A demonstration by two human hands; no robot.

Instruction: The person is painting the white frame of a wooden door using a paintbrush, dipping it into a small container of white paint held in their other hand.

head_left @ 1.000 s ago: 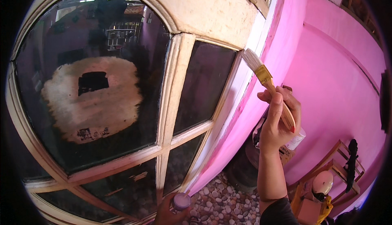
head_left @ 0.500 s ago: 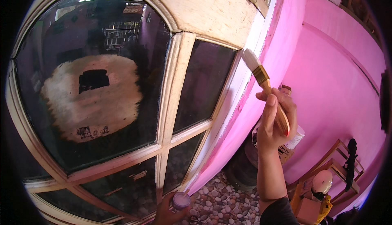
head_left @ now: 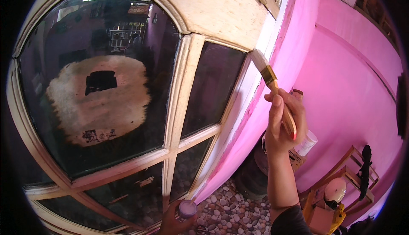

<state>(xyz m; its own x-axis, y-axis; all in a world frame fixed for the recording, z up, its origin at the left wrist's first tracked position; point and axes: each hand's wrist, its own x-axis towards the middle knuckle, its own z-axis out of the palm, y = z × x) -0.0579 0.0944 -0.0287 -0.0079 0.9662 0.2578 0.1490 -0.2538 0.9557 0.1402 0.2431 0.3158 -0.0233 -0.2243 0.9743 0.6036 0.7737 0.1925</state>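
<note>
My right hand point(head_left: 287, 117) is closed round the wooden handle of a paintbrush point(head_left: 268, 75). Its pale bristles touch the white outer edge of the window frame point(head_left: 249, 82), close to the upper corner of a narrow dark pane point(head_left: 213, 85). Low in the view, my left hand point(head_left: 174, 221) grips a small round cup of pale paint point(head_left: 187, 208). A thin stick or handle seems to stand at the cup's rim. Beside the brush, the white strip meets the pink wall point(head_left: 272, 60) along an uneven line.
A large arched glass pane point(head_left: 102, 158) with a worn sticker fills the left. Below lies a pebble-patterned floor point(head_left: 230, 205). At the right stand a dark barrel point(head_left: 251, 175), a white tub point(head_left: 306, 143), a wooden chair point(head_left: 351, 177) and a pale helmet point(head_left: 335, 190).
The brush and my right hand have shifted slightly left, with the bristles now pressed and bent against the white edge. My left hand still holds the cup, almost unmoved.
</note>
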